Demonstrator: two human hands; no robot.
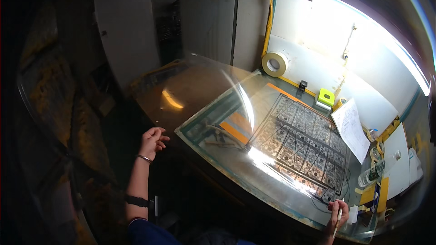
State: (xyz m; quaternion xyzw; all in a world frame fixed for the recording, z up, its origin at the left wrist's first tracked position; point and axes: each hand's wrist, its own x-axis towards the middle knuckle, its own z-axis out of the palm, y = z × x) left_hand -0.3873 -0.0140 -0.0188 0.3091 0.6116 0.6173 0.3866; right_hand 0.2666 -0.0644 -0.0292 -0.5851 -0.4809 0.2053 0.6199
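My left hand [153,143] is raised left of the table, fingers curled, and seems to pinch the corner of a clear plastic sheet [206,79]. The sheet bows up over the table's far left part and catches bright reflections. My right hand [338,212] is closed around a slim white pen-like tool [338,223] at the table's near right corner; the tool's kind cannot be made out. Between the hands lies a dark-lined patterned film [302,143] with rows of rectangular cells, on the glass tabletop [254,179]. Orange strips [235,132] lie by its left side.
Along the back stand a tape roll [274,64], a black clip [303,85] and a lime-green box [325,97]. A drawn paper sheet [352,127] leans at the right, near a clear plastic bottle [373,174] and smaller tape rolls. A tube lamp [399,50] glows above.
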